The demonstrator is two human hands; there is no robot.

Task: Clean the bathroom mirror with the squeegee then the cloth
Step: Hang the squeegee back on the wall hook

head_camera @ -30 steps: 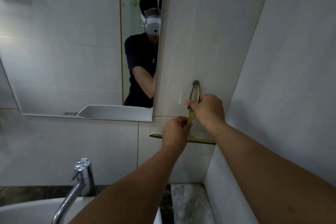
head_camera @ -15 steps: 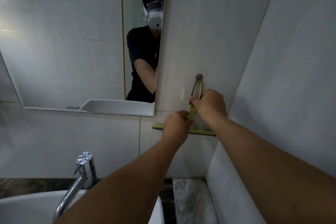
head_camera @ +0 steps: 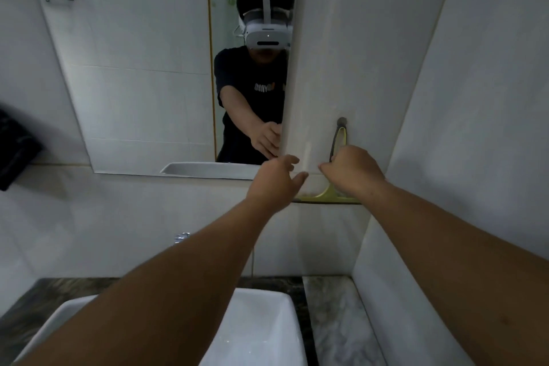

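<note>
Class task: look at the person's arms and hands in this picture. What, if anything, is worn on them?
Nothing. The left hand and right hand have no gloves, rings or watch showing, and both forearms are unsleeved. The mirror shows a short black T-shirt sleeve.

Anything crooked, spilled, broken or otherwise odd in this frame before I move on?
Nothing stands out. The squeegee hangs by its handle loop from the wall hook, blade roughly level, with the right hand on its handle and the left hand open beside it. The mirror looks intact.
</note>
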